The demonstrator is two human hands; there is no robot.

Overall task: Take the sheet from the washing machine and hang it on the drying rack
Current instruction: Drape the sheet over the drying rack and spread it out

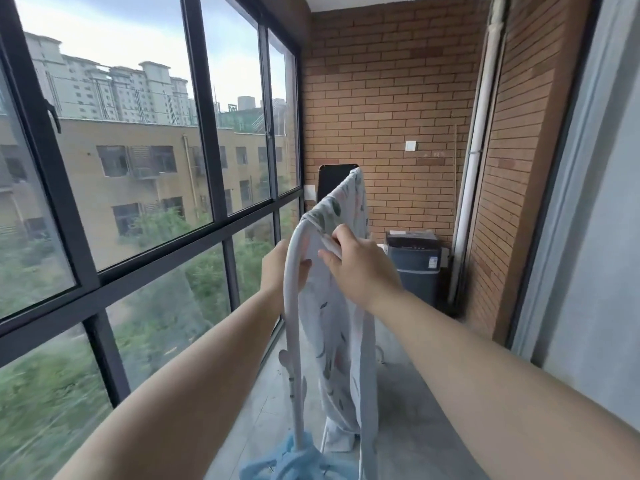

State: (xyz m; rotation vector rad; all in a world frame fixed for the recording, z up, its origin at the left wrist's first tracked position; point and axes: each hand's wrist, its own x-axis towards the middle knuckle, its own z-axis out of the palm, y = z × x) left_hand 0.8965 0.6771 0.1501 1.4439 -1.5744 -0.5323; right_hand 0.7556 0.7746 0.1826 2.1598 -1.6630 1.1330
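A pale sheet (336, 341) with a leaf print hangs over the top bar of the white drying rack (290, 306) and falls almost to the floor. My right hand (360, 268) pinches the sheet's edge at the near end of the bar. My left hand (280, 268) is behind the rack's curved end tube, fingers on the cloth there, partly hidden. The dark grey washing machine (414, 268) stands at the far wall, its lid down.
Tall black-framed windows (221, 220) run along the left. A brick wall (381, 116) closes the far end and a white pipe (474, 168) runs down the right corner. Blue cloth (294, 459) lies at the rack's foot. A dark panel (329, 181) leans behind the rack.
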